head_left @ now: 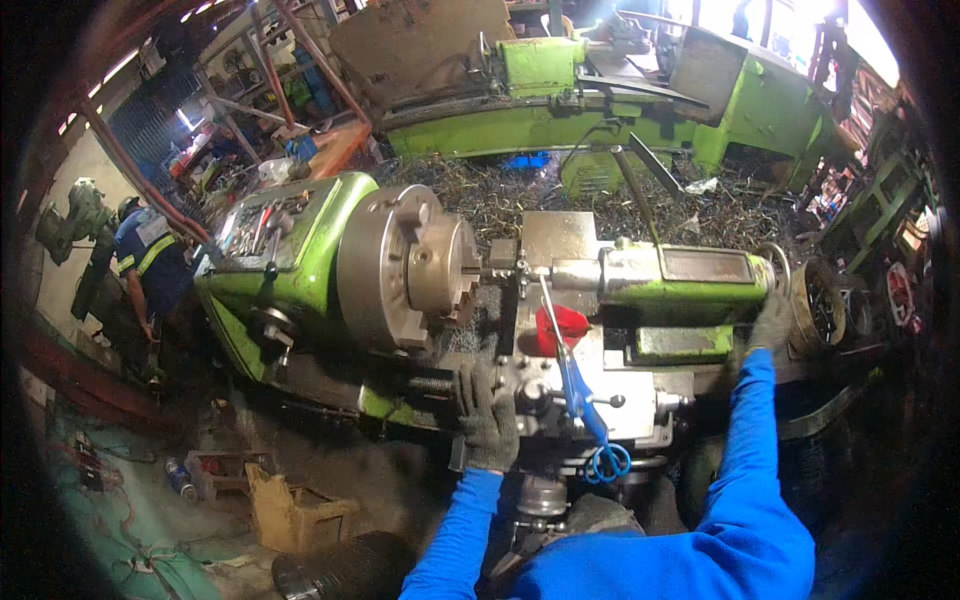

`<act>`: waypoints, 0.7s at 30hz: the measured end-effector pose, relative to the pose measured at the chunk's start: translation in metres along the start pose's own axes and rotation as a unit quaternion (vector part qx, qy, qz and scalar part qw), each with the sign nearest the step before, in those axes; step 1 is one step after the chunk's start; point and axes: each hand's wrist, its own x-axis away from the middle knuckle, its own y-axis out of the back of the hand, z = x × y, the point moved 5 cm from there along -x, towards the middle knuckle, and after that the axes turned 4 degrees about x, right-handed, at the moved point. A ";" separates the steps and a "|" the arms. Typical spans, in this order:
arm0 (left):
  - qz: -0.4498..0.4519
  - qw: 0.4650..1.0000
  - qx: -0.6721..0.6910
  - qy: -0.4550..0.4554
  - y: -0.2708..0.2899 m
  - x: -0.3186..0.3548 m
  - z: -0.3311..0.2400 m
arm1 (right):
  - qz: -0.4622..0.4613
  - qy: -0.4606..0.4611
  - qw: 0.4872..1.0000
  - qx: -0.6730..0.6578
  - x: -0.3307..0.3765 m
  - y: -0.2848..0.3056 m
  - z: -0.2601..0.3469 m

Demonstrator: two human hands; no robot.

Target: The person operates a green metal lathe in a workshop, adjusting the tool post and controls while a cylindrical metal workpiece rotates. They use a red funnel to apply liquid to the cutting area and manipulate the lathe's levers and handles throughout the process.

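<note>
My left hand, in a dark grey knitted glove, lies with its fingers stretched out against the left side of the lathe's carriage. My right hand, gloved alike and slightly blurred, is closed at the rim of the tailstock handwheel. The green tailstock has its steel quill pointing toward the large stepped chuck. Between quill and chuck sits a small metal piece whose kind I cannot make out. A long blue tool with a thin metal tip and looped end lies across the carriage, over a red cloth.
Small tools cover the green headstock. Curled metal chips lie behind the lathe, before another green machine. A co-worker bends at far left. A torn cardboard box stands on the floor at lower left.
</note>
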 end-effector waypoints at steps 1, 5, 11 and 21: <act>-0.017 0.999 0.017 0.031 0.012 -0.002 0.002 | 0.004 -0.012 1.000 -0.003 0.017 -0.004 -0.004; -0.098 0.986 0.113 0.070 -0.009 0.014 -0.024 | 0.026 0.153 0.988 0.008 0.104 -0.008 0.157; -0.080 0.973 0.093 0.193 0.059 0.139 0.025 | 0.201 0.145 0.964 -0.099 0.241 -0.027 0.258; 0.015 0.893 0.039 0.449 0.049 0.405 0.278 | 0.336 0.051 0.913 0.228 0.264 -0.034 0.284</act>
